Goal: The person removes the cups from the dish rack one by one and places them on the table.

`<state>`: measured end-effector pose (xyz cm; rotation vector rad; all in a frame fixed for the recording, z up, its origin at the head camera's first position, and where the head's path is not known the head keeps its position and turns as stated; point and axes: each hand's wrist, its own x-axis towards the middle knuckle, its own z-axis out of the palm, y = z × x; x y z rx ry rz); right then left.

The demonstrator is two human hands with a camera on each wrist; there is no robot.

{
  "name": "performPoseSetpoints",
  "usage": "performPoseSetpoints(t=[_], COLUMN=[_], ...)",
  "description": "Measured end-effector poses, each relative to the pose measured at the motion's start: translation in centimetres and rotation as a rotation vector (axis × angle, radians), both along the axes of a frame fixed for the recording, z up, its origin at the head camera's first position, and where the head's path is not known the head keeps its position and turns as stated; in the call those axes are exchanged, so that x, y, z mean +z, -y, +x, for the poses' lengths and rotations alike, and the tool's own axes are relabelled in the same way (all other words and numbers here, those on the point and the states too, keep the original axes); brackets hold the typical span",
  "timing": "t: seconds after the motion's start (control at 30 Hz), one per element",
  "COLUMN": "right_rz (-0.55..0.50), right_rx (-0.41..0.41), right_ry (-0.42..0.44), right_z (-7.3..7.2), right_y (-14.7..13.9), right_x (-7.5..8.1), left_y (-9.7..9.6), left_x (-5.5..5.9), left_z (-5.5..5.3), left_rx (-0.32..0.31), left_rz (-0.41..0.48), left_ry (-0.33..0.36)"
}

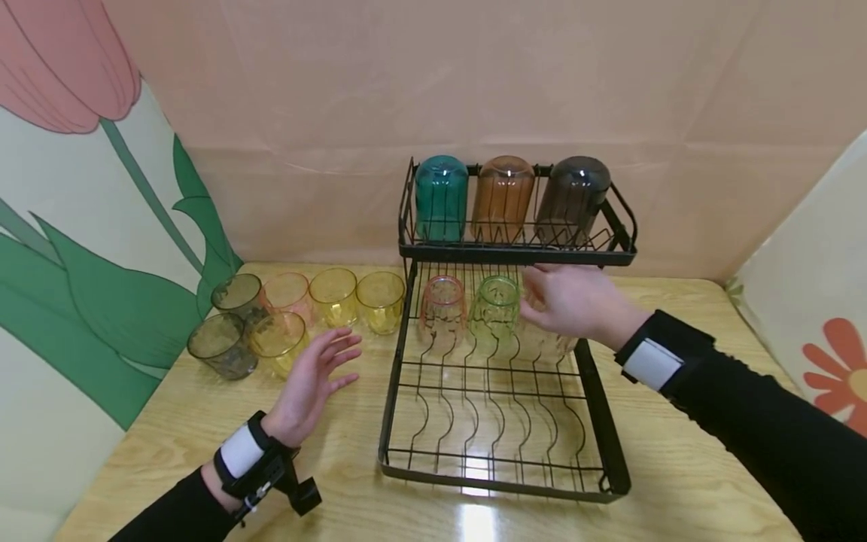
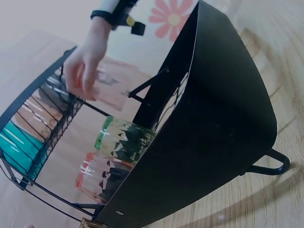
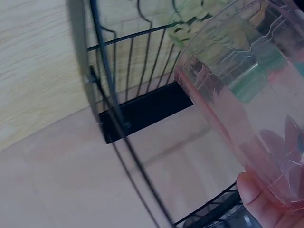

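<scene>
My right hand [image 1: 572, 301] pinches the rim of a pink clear glass [image 3: 247, 109] over the right side of the lower rack tier. In the head view that glass is mostly hidden under the hand. Beside it a green-rimmed glass [image 1: 497, 309] and a red-rimmed glass [image 1: 443, 305] stand upright in the black dish rack [image 1: 501, 482]. On the left, my left hand [image 1: 314, 384] hovers with its fingers spread and holds nothing. Nearest to it is a yellow glass [image 1: 279, 339] on the table.
Upturned teal [image 1: 442, 199], brown [image 1: 503, 199] and dark grey [image 1: 574, 199] glasses sit on the upper shelf. Several more glasses stand left of the rack, among them a dark grey glass [image 1: 226, 346] and a pink glass [image 1: 290, 293]. A wall rises behind the table.
</scene>
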<state>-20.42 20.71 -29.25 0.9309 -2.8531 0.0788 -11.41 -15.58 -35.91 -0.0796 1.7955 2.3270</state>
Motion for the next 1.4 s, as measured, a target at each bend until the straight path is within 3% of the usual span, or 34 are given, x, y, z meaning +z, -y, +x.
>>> performPoseSetpoints(t=[0.23, 0.33, 0.47, 0.7, 0.9, 1.03, 1.23, 1.4], right_rz=[-0.004, -0.006, -0.013, -0.068, -0.079, -0.079, -0.047, -0.036], right_rx=[0.1, 0.153, 0.245, 0.384, 0.439, 0.484, 0.523, 0.503], right_ry=[-0.119, -0.146, -0.182, -0.22, -0.189, -0.218, -0.221, -0.19], right_z=[0.7, 1.3, 2.3, 3.2, 4.5, 5.0, 5.6, 5.9], right_y=[1.9, 3.3, 5.6, 10.0, 13.2, 14.7, 16.1, 16.6], right_x=[0.2, 0.7, 1.6, 3.0, 5.0, 5.9, 5.5, 5.1], left_y=[0.0, -0.5, -1.7, -4.1, -6.1, -7.1, -7.9, -7.9], left_x=[0.1, 0.2, 0.6, 1.4, 1.5, 1.2, 1.0, 1.2], left_z=[-0.3, -0.4, -0.2, 0.9, 1.3, 1.4, 1.7, 2.0], left_rx=[-0.039, -0.035, -0.03, -0.057, -0.086, -0.17, -0.355, -0.394], left_rz=[0.049, 0.118, 0.291, 0.704, 0.87, 0.968, 1.041, 1.104], left_ry=[-0.032, -0.039, -0.03, 0.062, 0.131, 0.144, 0.112, 0.121])
